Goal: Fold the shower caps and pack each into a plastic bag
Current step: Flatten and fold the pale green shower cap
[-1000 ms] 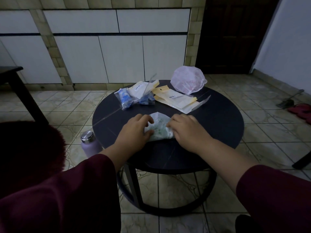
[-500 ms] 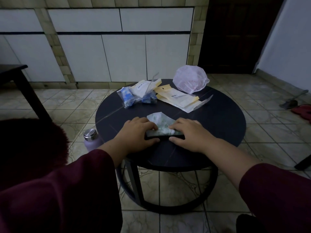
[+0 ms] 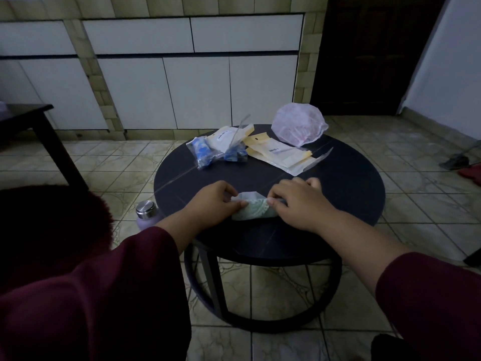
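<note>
Dim tiled room, round black table (image 3: 338, 183) out front. Left hand (image 3: 212, 204) and right hand (image 3: 296, 201) are both curling fingers round the ends of a green shower cap (image 3: 253, 211), pinching it into a roll near the table's front edge. Behind them, bagged blue caps (image 3: 205, 152), flat yellowish plastic bags (image 3: 278, 153) and a loose pink shower cap (image 3: 299, 126) are sitting.
</note>
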